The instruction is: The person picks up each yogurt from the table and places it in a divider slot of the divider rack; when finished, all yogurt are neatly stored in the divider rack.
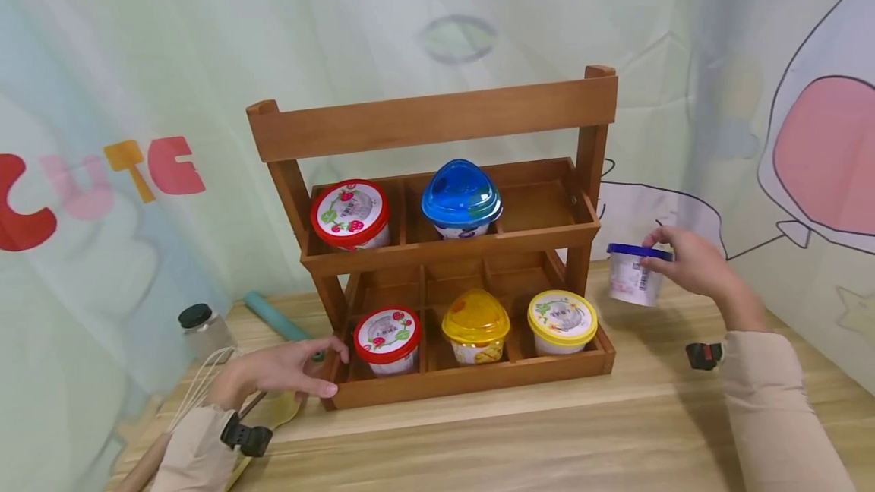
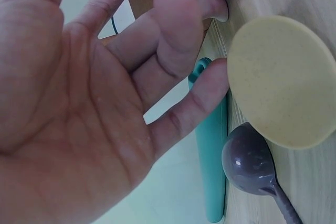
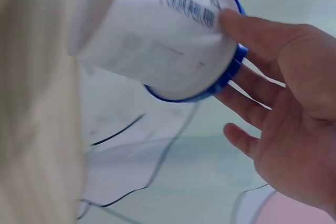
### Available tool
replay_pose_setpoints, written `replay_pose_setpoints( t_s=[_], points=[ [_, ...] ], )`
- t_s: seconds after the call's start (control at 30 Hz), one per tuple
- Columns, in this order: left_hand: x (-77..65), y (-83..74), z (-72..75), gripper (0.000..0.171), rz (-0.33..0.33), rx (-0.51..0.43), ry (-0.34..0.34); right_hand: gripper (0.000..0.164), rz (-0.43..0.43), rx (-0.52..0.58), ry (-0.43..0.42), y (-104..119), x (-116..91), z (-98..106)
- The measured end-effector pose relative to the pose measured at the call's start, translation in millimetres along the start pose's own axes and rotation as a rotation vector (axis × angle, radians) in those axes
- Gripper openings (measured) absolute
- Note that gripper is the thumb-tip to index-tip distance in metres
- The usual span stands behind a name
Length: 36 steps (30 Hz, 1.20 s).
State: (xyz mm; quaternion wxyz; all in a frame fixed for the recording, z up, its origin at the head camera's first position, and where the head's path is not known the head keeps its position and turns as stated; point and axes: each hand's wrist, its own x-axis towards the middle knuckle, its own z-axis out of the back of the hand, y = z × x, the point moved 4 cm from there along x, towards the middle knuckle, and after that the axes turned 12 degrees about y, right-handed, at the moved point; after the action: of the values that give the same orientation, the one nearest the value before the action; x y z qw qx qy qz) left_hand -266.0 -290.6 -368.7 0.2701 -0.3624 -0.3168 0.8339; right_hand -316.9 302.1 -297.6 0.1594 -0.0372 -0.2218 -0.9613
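My right hand [image 1: 700, 268] pinches a white tub [image 1: 630, 281] by the rim of its dark blue lid, thumb on the near side. The tub is upright beside the rack's right end, and the right wrist view shows a barcode [image 3: 191, 8] on it. At the rack's lower left corner, my left hand [image 1: 283, 370] touches the wood with loosely bent fingers. The two-tier wooden rack [image 1: 437, 121] bears a red-lidded tub [image 1: 350, 212] and a blue domed-lid cup [image 1: 461, 200] on top. Below sit another red-lidded tub [image 1: 387, 339], a yellow domed-lid cup [image 1: 476, 325] and a yellow-lidded tub [image 1: 562, 321].
Left of the rack lie a teal rolling pin or similar rod [image 1: 273, 316], a dark-capped jar [image 1: 205, 331] and a wire whisk [image 1: 194, 386]. A dark ladle [image 2: 249, 158] and a pale yellow round piece [image 2: 283, 82] are close to my left hand. A printed curtain [image 1: 383, 14] hangs behind.
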Motion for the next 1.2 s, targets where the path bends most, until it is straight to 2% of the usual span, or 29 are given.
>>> replay_pose_setpoints(
  t_s=[0.17,0.3,0.5,0.77,1.03,1.2],
  points=[
    [-0.4,1.4,0.5,0.053,0.007,0.004,-0.002,0.023,0.091,0.010,0.007,29.6,-8.9,15.9],
    [0.4,0.9,0.0,0.054,-0.014,-0.001,0.005,0.023,0.157,0.019,-0.002,50.7,-22.7,29.2],
    [-0.1,0.6,-0.1,0.054,-0.010,-0.009,0.013,0.024,0.284,0.026,-0.094,79.1,-43.4,46.0],
    [0.3,0.9,0.5,0.054,-0.005,0.002,0.008,0.030,0.325,0.078,-0.166,102.1,-62.7,58.3],
    [0.9,1.4,-0.2,0.054,-0.024,-0.013,0.018,0.042,0.482,0.038,-0.270,122.8,-72.2,63.6],
    [0.9,0.9,0.1,0.054,-0.016,-0.006,0.015,0.046,0.536,0.008,-0.349,133.5,-74.3,64.6]
  ],
)
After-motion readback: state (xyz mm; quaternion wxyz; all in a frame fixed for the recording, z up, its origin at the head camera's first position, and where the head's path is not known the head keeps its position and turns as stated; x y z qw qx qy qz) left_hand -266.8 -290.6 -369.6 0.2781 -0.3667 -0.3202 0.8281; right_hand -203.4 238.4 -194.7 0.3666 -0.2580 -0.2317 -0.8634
